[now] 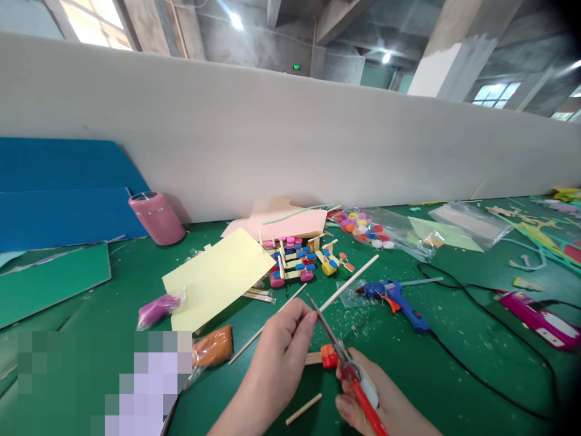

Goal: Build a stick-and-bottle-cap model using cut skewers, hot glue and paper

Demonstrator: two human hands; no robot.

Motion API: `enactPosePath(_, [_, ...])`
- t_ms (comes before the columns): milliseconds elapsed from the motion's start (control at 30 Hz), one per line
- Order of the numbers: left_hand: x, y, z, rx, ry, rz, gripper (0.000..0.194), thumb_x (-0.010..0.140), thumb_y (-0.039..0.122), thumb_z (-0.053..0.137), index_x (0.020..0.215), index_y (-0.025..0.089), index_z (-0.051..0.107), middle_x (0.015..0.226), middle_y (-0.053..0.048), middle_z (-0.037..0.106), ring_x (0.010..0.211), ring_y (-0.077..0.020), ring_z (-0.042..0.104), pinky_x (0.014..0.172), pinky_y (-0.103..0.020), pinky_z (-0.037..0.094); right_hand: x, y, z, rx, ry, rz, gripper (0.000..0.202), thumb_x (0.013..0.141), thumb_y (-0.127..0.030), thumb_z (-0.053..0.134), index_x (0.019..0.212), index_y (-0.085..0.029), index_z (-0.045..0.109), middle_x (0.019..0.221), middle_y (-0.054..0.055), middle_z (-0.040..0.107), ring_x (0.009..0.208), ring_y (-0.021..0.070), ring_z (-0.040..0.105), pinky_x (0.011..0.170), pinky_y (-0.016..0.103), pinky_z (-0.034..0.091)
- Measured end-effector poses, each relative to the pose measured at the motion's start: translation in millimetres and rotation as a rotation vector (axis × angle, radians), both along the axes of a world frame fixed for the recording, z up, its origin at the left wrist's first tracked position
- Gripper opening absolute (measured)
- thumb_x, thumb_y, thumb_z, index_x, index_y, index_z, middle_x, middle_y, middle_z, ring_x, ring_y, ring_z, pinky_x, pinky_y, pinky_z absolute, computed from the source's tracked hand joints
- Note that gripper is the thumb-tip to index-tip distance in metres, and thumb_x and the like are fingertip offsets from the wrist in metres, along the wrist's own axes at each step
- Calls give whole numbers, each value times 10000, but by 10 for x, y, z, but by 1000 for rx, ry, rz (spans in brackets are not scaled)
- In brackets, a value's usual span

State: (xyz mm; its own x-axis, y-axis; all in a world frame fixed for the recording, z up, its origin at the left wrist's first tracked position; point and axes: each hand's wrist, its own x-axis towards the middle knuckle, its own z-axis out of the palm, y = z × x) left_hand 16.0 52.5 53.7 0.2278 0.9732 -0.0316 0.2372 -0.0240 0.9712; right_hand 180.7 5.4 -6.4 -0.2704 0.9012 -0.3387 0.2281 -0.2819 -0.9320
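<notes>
Pinches the wooden stick in the left hand, left of the glue gun; grips red-handled scissors in the right hand, near-left of the glue gun. Could nick the left fingertips, with blades crossing so close, or lose the stick to a loose pinch. Slants, along the stick's long axis, up and rightward, past the glue gun's nozzle.

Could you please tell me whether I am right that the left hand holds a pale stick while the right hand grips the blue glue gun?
Not quite: in the head view, the right hand grips a red-handled cutting tool, while the blue glue gun lies on the green table. The left hand does hold a pale stick.
</notes>
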Motion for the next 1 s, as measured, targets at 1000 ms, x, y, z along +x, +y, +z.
enactPosePath(1000, [48, 36, -77, -262, -276, -9, 261, 812, 406, 465, 675, 184, 474, 447, 99, 260, 419, -73, 191, 407, -204, 143, 14, -3, 94, 95, -128, -17, 249, 683, -369, 625, 796, -191, 493, 662, -34, 400, 560, 106, 365, 521, 222, 368])
